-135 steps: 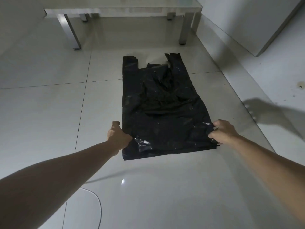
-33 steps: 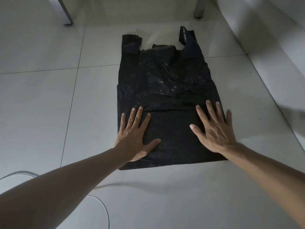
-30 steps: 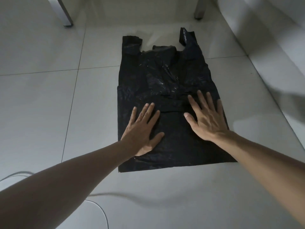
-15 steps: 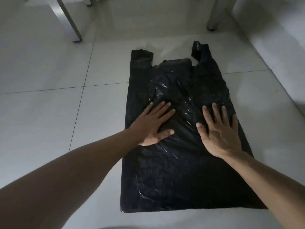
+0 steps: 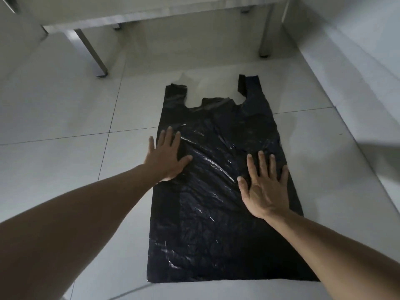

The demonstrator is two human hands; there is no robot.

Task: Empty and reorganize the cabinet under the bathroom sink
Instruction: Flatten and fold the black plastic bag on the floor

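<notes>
Slid farther up the black plastic bag (image 5: 218, 204) than half a second ago, and spread wider apart, with more of the bag's near end now uncovered. Nearest, at the bottom of the frame, two bare forearms reaching in from the lower left and lower right corners. Just beyond, the bag's straight bottom edge, lying flat on the pale tiled floor (image 5: 65, 161) in the lower centre. At mid-frame, right hand (image 5: 265, 189) pressed palm-down on the bag near its right edge, fingers splayed wide, gripping nothing. A little farther, left hand (image 5: 167, 158) likewise flat and wide open on the bag's left edge, outer fingers overhanging onto the tile. Beyond both, glossy creases across the plastic, then the two bag handles (image 5: 249, 85) pointing toward the top of the frame. Farthest, at upper left and upper right, the metal legs (image 5: 92, 53) of a desk (image 5: 151, 9) spanning the top.
</notes>
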